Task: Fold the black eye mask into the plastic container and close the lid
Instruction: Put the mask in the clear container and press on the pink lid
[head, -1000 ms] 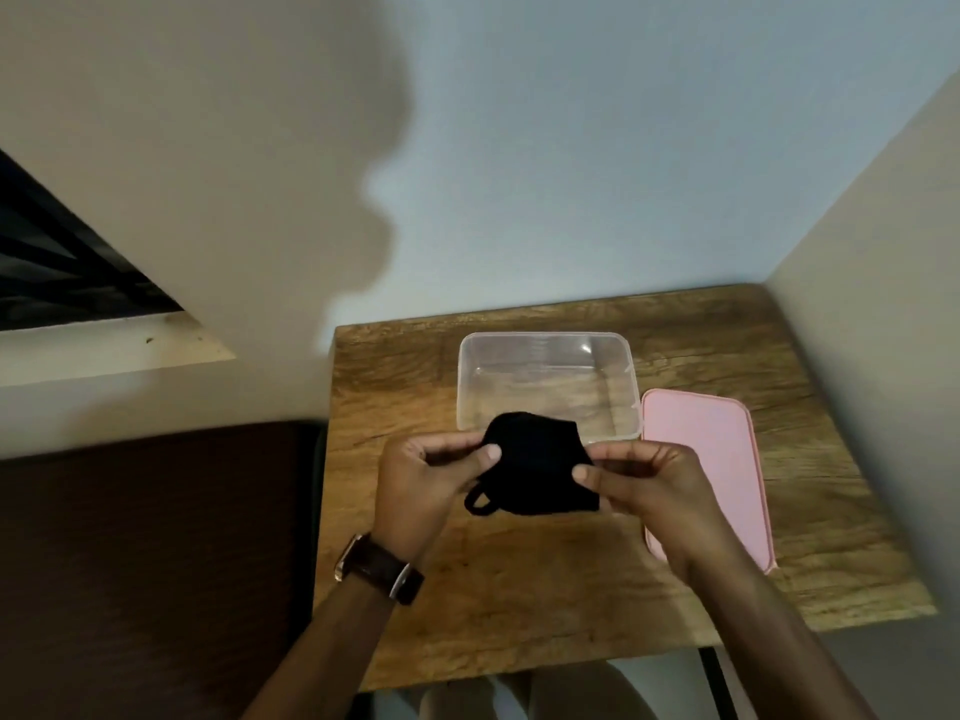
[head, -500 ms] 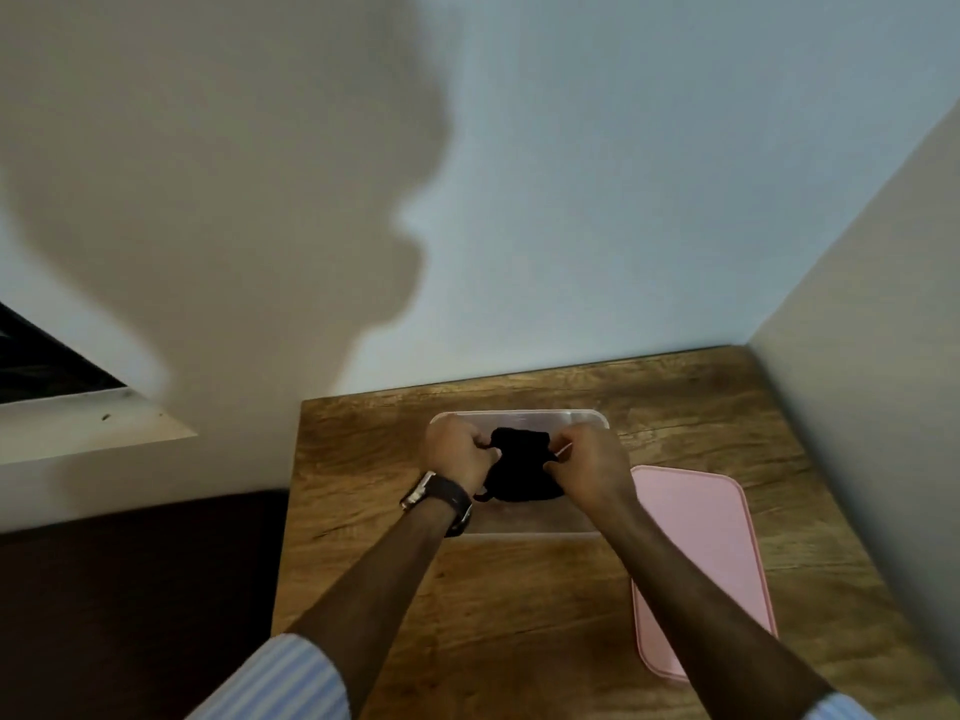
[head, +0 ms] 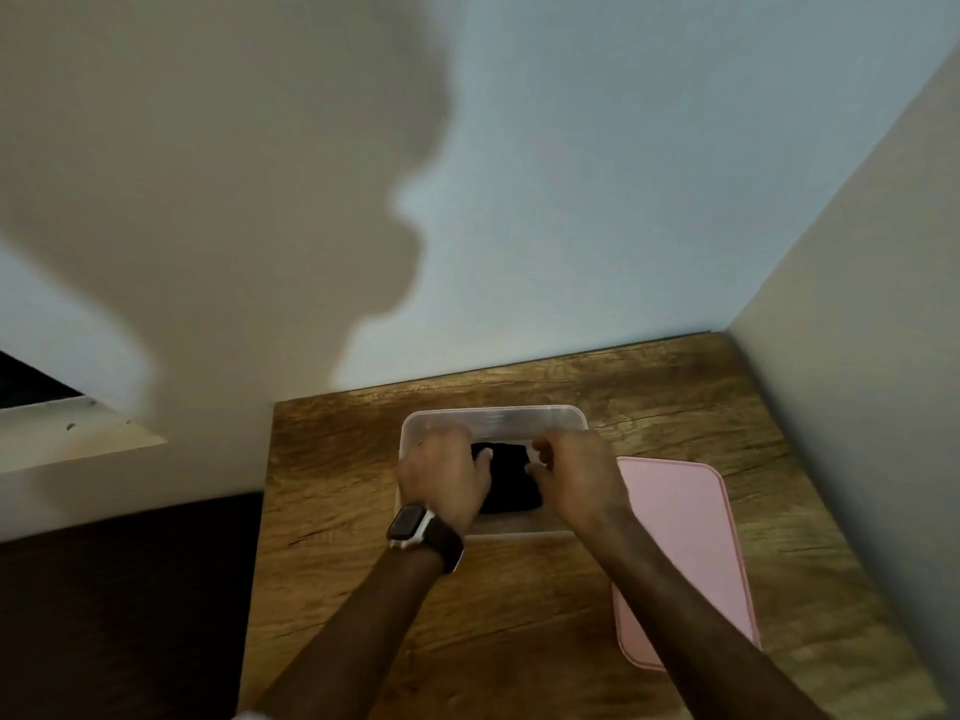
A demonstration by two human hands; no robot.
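Observation:
The folded black eye mask (head: pixel 508 478) lies inside the clear plastic container (head: pixel 493 417) on the wooden table. My left hand (head: pixel 444 475) rests on the mask's left side, fingers spread over it. At the mask's right edge my right hand (head: pixel 574 472) has its fingertips pressed down. Both hands reach down into the container and hide its side walls. The pink lid (head: pixel 680 553) lies flat on the table just right of the container, apart from both hands.
The wooden table (head: pixel 332 491) fits into a corner, with a pale wall behind and another wall on the right. A dark drop lies off its left edge. A watch sits on my left wrist (head: pixel 415 527).
Both hands carried the folded mask from above the table's middle forward and down into the container, and now press it against the bottom. The camera view has tilted up.

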